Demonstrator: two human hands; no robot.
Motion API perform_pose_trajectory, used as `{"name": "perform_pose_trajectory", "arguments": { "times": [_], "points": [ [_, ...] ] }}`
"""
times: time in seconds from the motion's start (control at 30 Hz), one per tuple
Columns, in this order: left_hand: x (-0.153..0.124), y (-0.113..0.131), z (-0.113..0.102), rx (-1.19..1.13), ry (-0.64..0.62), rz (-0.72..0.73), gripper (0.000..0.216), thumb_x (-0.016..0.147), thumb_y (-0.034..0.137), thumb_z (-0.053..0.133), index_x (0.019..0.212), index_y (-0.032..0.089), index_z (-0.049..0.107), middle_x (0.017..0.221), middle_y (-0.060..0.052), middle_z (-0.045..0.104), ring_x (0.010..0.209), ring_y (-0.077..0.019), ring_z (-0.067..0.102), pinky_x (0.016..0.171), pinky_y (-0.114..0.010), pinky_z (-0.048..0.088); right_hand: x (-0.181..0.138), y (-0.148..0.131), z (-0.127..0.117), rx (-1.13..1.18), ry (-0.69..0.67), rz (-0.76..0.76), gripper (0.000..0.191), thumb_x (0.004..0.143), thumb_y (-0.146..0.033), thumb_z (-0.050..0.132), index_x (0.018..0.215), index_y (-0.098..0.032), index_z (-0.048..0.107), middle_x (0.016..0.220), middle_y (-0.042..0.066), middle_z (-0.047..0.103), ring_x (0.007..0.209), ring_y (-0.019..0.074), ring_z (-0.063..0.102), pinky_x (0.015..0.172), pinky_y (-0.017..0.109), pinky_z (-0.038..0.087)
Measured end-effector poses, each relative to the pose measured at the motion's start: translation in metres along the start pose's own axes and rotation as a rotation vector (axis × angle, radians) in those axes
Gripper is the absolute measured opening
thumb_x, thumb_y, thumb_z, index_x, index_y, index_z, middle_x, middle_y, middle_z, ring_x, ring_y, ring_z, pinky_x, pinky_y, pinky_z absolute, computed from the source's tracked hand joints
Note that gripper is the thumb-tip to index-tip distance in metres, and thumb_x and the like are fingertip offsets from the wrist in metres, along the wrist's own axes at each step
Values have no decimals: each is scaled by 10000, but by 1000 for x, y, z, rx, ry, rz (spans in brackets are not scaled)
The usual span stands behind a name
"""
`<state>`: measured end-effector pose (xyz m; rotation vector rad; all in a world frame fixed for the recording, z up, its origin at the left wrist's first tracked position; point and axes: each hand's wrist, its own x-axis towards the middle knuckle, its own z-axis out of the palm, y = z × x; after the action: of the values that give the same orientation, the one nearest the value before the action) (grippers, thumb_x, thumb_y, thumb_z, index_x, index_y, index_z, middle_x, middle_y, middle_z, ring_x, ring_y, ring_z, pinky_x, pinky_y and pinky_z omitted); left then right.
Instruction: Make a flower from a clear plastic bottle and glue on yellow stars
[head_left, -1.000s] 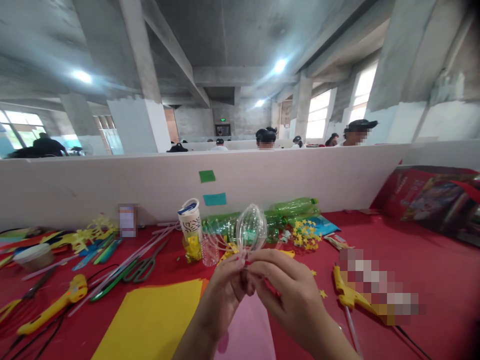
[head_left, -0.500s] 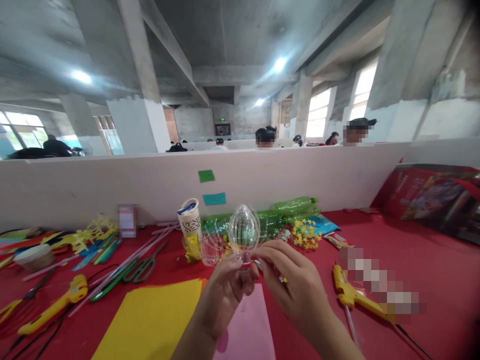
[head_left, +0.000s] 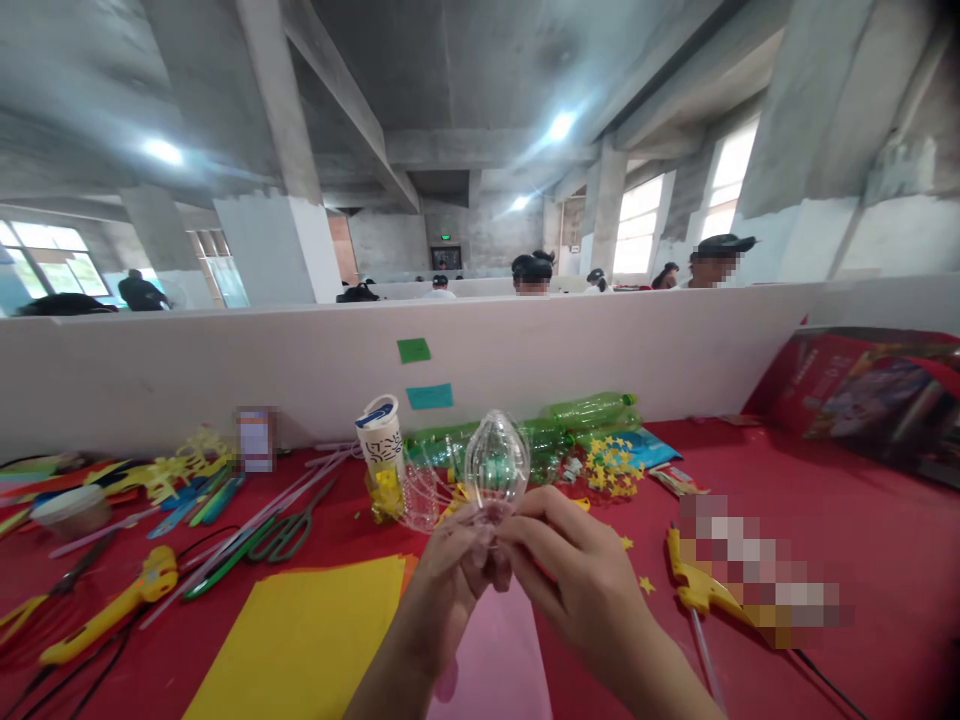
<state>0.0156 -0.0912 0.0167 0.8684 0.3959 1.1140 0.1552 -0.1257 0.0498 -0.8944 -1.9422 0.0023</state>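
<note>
A clear, ribbed, egg-shaped plastic piece [head_left: 496, 460] is held up above the red table [head_left: 825, 520]. My left hand [head_left: 457, 572] pinches its lower end from the left. My right hand [head_left: 574, 570] pinches the same lower end from the right, fingers closed on it. Both hands meet just under the clear piece, over a pink sheet [head_left: 495, 660] lying on the table.
A yellow sheet [head_left: 307, 640] lies left of the pink one. Scissors [head_left: 289, 535], yellow glue guns [head_left: 112, 610] [head_left: 701, 590], green bottles [head_left: 585, 415], a white tube [head_left: 380, 440], yellow stars [head_left: 611, 465] and paper cut-outs cover the table. A white partition [head_left: 225, 370] stands behind; people sit beyond it.
The clear piece has turned slightly in my fingers and sits a little to the right of where it was. My right fingers have closed in on its lower end.
</note>
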Motion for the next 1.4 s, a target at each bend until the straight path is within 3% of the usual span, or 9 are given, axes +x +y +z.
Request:
{"name": "perform_pose_trajectory", "arguments": {
  "times": [0.2,0.5,0.77,1.13,1.27,1.4],
  "points": [
    [1,1,1,-13,-18,-8,140,750,189,619,864,123,665,690,-7,548,573,-93,450,552,-231,374,-1,-2,-1,9,18,12,155,895,-117,473,898,-181,614,859,54,565,772,156,551,660,281,463],
    [0,4,1,-131,30,-152,159,808,184,535,814,133,685,670,-40,649,542,-97,510,575,-232,405,1,3,-7,35,72,104,204,890,-123,491,1036,-225,590,944,33,554,842,135,564,742,264,471],
    [0,3,3,-52,18,-142,175,825,196,495,802,126,654,654,-26,606,537,-98,482,575,-245,381,0,4,-6,18,49,149,227,904,-147,470,1079,-236,583,970,37,553,857,139,565,742,271,470],
    [1,2,9,90,32,-68,131,807,196,509,770,126,614,649,-19,576,525,-98,444,533,-246,337,3,3,-7,148,42,335,87,875,-189,507,891,-207,591,857,20,551,683,126,552,605,248,456],
    [-1,3,8,34,33,-126,153,814,212,520,743,128,625,615,-11,579,511,-92,463,527,-233,356,4,3,-8,235,34,351,120,853,-151,514,752,-205,550,779,1,529,699,129,532,593,244,436],
    [-1,5,8,-71,44,-218,188,825,248,549,780,112,671,648,-38,634,519,-81,496,527,-206,381,4,2,-9,250,48,313,131,851,-138,501,755,-204,559,769,1,531,722,136,528,618,262,435]
  ]
}}
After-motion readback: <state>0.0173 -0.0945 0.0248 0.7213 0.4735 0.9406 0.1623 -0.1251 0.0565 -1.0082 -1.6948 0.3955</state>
